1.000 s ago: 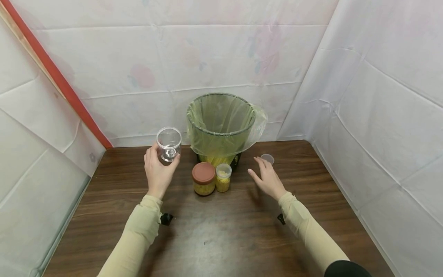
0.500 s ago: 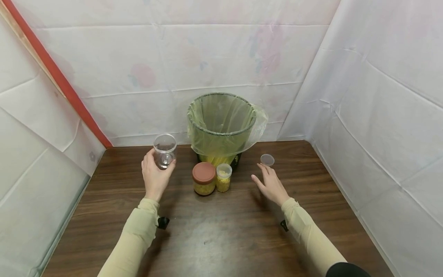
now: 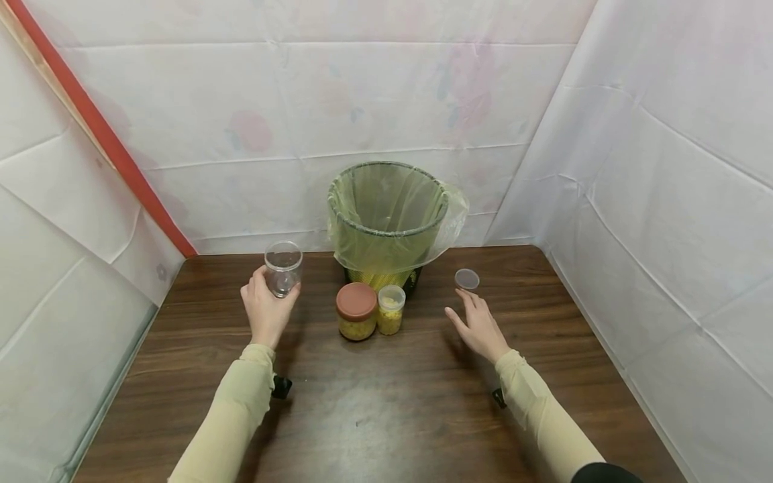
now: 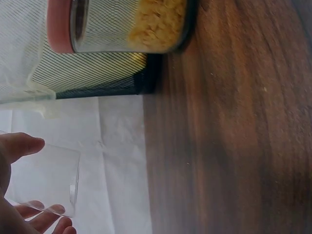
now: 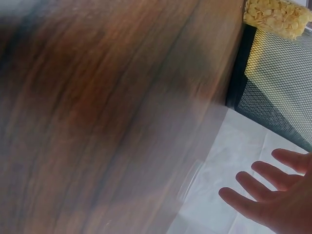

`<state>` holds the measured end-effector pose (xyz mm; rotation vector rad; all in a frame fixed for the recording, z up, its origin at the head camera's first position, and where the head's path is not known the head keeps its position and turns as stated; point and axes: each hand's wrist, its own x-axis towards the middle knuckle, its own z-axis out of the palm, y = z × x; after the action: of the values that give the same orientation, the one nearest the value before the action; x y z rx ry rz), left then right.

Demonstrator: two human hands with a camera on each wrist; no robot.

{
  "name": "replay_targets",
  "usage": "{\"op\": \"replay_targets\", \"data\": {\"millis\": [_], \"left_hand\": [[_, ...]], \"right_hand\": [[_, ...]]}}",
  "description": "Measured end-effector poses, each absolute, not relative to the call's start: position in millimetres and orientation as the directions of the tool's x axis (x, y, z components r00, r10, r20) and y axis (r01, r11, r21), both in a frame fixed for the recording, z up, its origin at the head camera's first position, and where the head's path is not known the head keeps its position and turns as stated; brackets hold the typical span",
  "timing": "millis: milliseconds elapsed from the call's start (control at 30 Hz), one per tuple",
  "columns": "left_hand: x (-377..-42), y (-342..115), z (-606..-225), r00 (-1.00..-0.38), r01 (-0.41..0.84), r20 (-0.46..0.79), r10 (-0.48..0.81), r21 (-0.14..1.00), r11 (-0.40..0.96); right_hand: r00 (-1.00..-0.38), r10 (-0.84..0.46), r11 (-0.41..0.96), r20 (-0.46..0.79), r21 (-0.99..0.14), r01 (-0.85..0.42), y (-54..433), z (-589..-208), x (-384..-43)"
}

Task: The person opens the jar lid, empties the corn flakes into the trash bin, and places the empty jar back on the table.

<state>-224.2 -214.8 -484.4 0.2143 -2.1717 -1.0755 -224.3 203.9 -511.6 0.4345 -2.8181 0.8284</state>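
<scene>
1. Transparent cup (image 3: 284,261), gripped in the left hand (image 3: 264,312), its lower part partly hidden.
2. Right hand (image 3: 481,329): fingers straight, near a faint disc (image 3: 467,278); touching, I can't tell.
3. Between the hands, two jars (image 3: 356,322) partly hide the bin's (image 3: 386,248) foot.

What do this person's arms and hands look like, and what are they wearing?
The left hand and right hand are bare, without gloves. The long left sleeve and right sleeve are plain pale cream, bunched near the wrists. A small black piece shows beside each wrist.
</scene>
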Motion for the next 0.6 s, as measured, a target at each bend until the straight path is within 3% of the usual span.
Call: {"op": "replay_targets", "data": {"millis": [600], "left_hand": [[-238,-233,-505,-0.803,0.026,0.397,-0.445,0.769,0.639]], "right_hand": [[-0.956,-0.178,0.827,0.234,-0.492,-0.274,225,-522,-217]]}}
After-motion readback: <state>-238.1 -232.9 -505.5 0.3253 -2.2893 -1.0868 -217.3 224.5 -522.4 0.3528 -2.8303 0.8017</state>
